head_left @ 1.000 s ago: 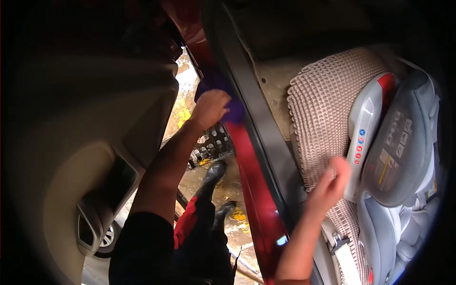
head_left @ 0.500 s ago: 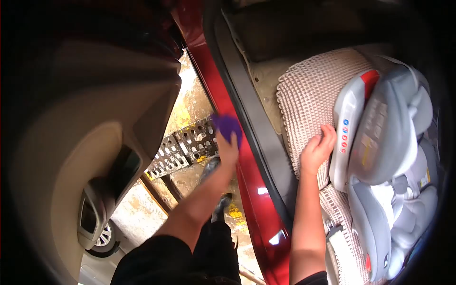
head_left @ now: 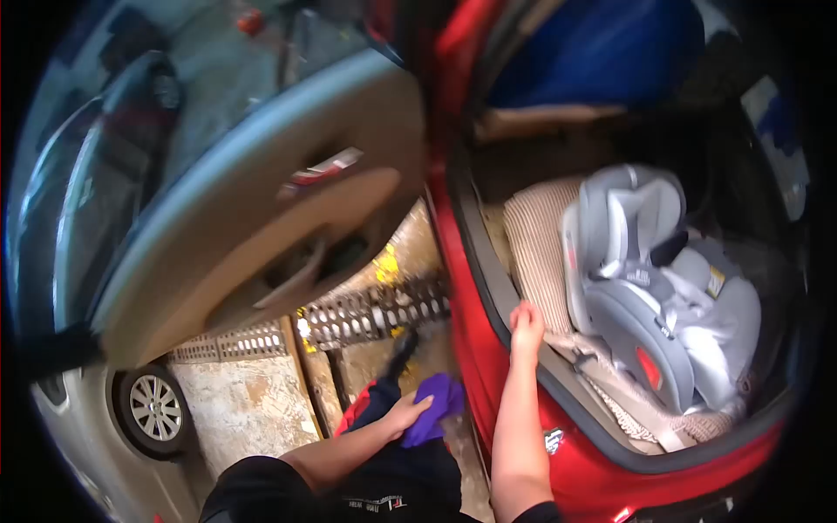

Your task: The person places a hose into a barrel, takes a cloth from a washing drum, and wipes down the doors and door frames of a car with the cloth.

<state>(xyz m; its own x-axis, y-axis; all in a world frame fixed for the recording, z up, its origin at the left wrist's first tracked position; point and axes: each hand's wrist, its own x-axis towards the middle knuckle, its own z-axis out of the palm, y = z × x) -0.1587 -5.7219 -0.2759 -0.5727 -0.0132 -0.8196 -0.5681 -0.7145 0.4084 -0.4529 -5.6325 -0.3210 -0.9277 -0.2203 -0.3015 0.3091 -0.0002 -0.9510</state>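
My left hand (head_left: 408, 414) is closed on a crumpled purple cloth (head_left: 436, 408), low in front of my body and outside the red car. My right hand (head_left: 527, 327) is over the inner edge of the door opening, its fingers curled together with nothing visible in them. Just beyond it lies the beige woven seat cover (head_left: 545, 253) on the car's seat. A grey child car seat (head_left: 615, 301) stands on that cover, a short way right of my right hand and apart from it.
On the left, the open car door (head_left: 261, 227) fills much of the view. The red door sill (head_left: 475, 340) runs between me and the cabin. Perforated metal ramp plates (head_left: 375, 312) cross the stained floor. A silver car's wheel (head_left: 157, 407) is at the lower left.
My view has swung back and widened. My left hand has drawn the purple cloth from the sill toward my body. My right hand has left the seat cover, and its fingers have curled in.
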